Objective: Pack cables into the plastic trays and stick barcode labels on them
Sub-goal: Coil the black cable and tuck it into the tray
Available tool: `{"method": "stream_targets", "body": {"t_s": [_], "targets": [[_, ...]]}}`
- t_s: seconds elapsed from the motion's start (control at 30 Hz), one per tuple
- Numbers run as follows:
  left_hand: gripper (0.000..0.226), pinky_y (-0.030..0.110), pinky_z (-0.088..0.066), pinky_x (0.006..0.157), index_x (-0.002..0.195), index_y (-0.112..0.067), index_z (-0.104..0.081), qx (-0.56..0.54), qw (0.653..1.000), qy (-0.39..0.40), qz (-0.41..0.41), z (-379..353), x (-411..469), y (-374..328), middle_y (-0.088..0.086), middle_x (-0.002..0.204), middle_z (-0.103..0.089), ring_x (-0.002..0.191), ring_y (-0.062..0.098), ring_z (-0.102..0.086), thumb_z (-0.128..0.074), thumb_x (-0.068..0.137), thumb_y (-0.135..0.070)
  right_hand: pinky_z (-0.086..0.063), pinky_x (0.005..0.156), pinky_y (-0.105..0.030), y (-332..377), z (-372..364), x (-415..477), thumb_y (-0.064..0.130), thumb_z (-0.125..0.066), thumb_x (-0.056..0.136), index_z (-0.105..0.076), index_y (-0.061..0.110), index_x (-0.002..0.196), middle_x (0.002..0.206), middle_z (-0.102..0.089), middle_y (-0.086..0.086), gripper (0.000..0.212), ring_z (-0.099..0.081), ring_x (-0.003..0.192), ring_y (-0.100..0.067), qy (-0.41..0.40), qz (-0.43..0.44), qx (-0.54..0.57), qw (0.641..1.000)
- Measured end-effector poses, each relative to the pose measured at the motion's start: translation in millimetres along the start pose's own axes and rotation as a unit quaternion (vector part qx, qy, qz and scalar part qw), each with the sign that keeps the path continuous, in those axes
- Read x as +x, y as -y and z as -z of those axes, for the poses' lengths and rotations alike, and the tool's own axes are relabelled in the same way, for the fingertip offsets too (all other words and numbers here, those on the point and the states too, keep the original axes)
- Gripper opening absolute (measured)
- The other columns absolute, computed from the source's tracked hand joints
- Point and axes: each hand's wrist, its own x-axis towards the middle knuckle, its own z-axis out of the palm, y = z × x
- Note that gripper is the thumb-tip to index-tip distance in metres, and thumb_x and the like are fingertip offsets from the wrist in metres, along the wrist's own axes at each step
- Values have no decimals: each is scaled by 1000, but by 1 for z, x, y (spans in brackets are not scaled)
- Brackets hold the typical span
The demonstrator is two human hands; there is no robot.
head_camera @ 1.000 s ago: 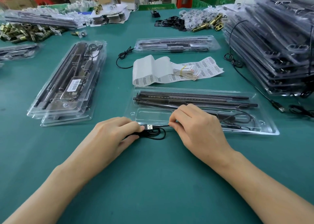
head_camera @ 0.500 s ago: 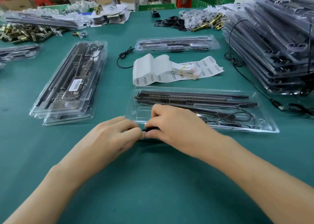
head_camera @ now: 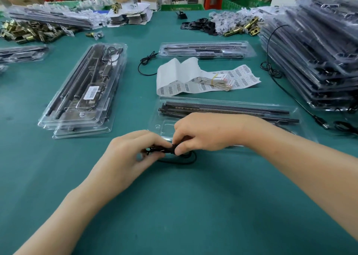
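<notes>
Working room: green bench (head_camera: 174, 212) shows under and between both forearms, right up to the near edge of the view. Behind the hands it is bounded by an open plastic tray (head_camera: 222, 101) lying crosswise, with dark rods (head_camera: 222, 109) in its far half. Stack of closed trays (head_camera: 64, 123) sits to the left, angled, with a barcode sticker (head_camera: 92, 92) on top, well apart from the hands. Tall stack of packed trays (head_camera: 319, 61) fills the right side. A long loose wire (head_camera: 290, 95) runs across the bench from it to a plug near the open tray's right end.

Left hand (head_camera: 131, 158): fingers curled, narrow, with thumb and fingertips pinching the left end of a small black cable bundle (head_camera: 164, 150). This spot is motion-blurred, so the exact finger contact is unclear.

Right hand (head_camera: 205, 132): fingers curled over, with thumb and forefinger pinching the right end of the same bundle. This hand partly covers the tray's near left corner.

The cable sits between the two hands, held at both ends, just in front of the tray's near edge and not in it. One loop (head_camera: 186, 162) sticks out below the right thumb, low over the bench. Cannot tell if the bundle itself touches the bench.

Barcode label sheet (head_camera: 174, 76) lies behind the open tray, partly curled. Another packed tray (head_camera: 205, 49) lies beyond the sheet, with a small coiled wire (head_camera: 147, 61) beside its left end.
</notes>
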Motion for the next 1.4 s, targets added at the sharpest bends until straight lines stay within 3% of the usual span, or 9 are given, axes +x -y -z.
{"method": "stream_targets", "body": {"t_s": [0.13,0.33,0.47,0.57,0.8,0.9,1.03,1.23,1.4], "targets": [[28,24,-55,80,109,-35,-74,-57,996,-31,63,2,-1,3,-19,104,-74,99,9,-70,-81,84,-25,-44,76,-40,-2,-9,-5,38,-56,103,-69,12,92,85,-61,-10,31,-56,81,-26,-40,-4,14,999],[54,32,-54,89,146,-25,-57,171,981,25,-88,10,-7,7,-8,126,-64,102,14,-64,-73,95,-33,-42,79,-40,-4,-15,-6,36,-53,105,-68,10,96,87,-58,-8,32,-55,82,-23,-52,-10,27,998],[45,44,-60,75,143,-16,-60,236,959,6,-157,6,-4,1,4,127,-65,94,25,-68,-65,99,-25,-43,81,-44,-3,-16,-7,37,-51,106,-66,7,97,91,-55,-6,34,-54,85,-22,-46,-14,15,999],[41,43,-60,71,138,-12,-64,240,957,-2,-161,5,-1,-1,6,118,-68,91,26,-68,-65,98,-19,-44,82,-46,-2,-16,-7,37,-50,106,-65,7,96,94,-55,-7,35,-55,86,-24,-44,-22,6,999],[33,36,-59,72,127,-16,-72,174,979,-10,-105,1,3,0,0,109,-69,82,18,-66,-67,95,-22,-35,71,-38,10,-28,-9,40,-43,108,-48,22,91,100,-40,3,25,-46,78,-17,-88,-75,-36,993],[31,31,-56,79,125,-17,-74,123,990,-24,-68,-2,2,1,-5,110,-69,85,14,-67,-67,96,-26,-35,71,-37,19,-45,-14,39,-41,108,-51,17,96,105,-39,3,26,-39,79,-15,-183,-93,-50,977],[28,18,-49,84,120,-21,-76,73,997,-22,-17,-3,2,-3,-13,108,-67,88,6,-65,-69,94,-29,-35,72,-35,25,-75,-16,38,-37,107,-54,16,103,106,-46,-1,28,-40,90,-20,-300,-79,-176,934],[27,25,-51,82,112,-28,-79,12,999,-2,50,-2,2,-9,-16,102,-72,91,11,-69,-77,87,-18,-35,69,-37,22,-92,-9,40,-40,106,-54,14,98,99,-49,-4,31,-43,87,-24,-333,-73,-270,900],[28,22,-51,80,107,-30,-80,-26,995,6,92,-3,4,-12,-19,98,-75,90,13,-70,-81,84,-13,-38,67,-36,22,-90,-6,59,-45,98,-55,13,93,92,-50,-3,47,-47,83,-23,-325,-82,-327,884]]}}
